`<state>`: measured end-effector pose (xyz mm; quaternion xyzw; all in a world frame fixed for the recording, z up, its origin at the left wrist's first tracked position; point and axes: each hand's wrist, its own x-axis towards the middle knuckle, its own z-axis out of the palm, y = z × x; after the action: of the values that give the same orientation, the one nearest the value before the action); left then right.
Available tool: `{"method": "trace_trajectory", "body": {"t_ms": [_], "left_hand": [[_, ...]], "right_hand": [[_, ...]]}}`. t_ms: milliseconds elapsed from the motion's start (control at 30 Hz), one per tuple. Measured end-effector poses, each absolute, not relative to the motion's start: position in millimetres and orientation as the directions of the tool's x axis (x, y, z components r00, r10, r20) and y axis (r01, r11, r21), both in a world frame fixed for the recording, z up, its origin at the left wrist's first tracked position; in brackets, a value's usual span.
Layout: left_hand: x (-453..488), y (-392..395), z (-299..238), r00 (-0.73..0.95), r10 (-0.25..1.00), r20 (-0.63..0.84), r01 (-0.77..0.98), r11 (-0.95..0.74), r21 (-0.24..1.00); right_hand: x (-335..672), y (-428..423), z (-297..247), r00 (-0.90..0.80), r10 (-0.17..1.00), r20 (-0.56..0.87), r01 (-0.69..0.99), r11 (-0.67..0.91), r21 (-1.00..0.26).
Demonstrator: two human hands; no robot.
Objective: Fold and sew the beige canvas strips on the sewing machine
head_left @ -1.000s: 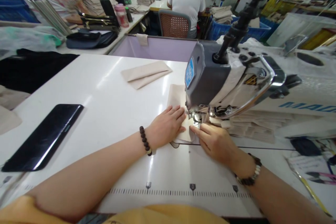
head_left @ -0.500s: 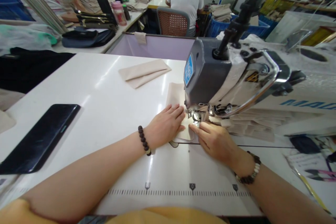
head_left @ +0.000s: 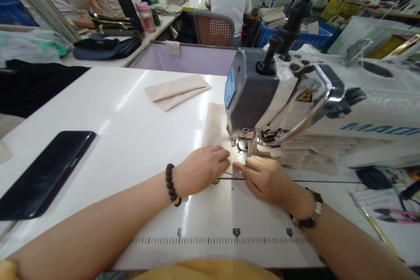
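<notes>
Left hand (head_left: 201, 170), right hand (head_left: 264, 179), atop beige fabric (head_left: 215, 131)

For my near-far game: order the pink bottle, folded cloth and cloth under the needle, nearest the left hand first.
1. Beige cloth, under the left hand.
2. Folded cloth, ahead on the table.
3. Pink bottle, far ahead, beyond the table.

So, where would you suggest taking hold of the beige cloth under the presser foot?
Pinch the far flap of the beige cloth, from the left of the sewing machine: it lies flat on the white table, clear of the presser foot, while the left hand and right hand cover the near end.
</notes>
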<state>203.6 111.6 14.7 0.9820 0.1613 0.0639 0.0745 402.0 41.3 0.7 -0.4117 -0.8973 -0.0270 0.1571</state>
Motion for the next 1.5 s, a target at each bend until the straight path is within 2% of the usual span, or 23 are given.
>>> {"method": "trace_trajectory", "body": {"t_ms": [67, 233, 400, 633, 1233, 1400, 1500], "left_hand": [[202, 108, 16, 0.954, 0.291, 0.077, 0.271, -0.941, 0.202], [204, 109, 12, 0.941, 0.318, 0.117, 0.293, -0.937, 0.191], [208, 116, 11, 0.924, 0.34, 0.177, 0.314, -0.936, 0.161], [214, 121, 12, 0.898, 0.416, 0.14, 0.404, -0.909, 0.108], [216, 131, 10, 0.894, 0.412, 0.177, 0.396, -0.91, 0.119], [210, 126, 14, 0.892, 0.439, 0.112, 0.429, -0.897, 0.105], [205, 109, 22, 0.9, 0.435, 0.031, 0.428, -0.894, 0.134]], "right_hand": [[402, 41, 1, -0.626, 0.714, 0.313, 0.731, 0.677, -0.082], [402, 42, -1, -0.558, 0.776, 0.294, 0.788, 0.607, -0.106], [399, 44, -2, -0.488, 0.843, 0.226, 0.862, 0.506, -0.026], [395, 45, 1, -0.434, 0.882, 0.185, 0.898, 0.439, 0.016], [393, 46, 2, -0.423, 0.885, 0.192, 0.903, 0.429, 0.016], [397, 45, 1, -0.443, 0.869, 0.22, 0.89, 0.456, -0.011], [403, 44, 0, -0.51, 0.822, 0.253, 0.835, 0.544, -0.086]]}}
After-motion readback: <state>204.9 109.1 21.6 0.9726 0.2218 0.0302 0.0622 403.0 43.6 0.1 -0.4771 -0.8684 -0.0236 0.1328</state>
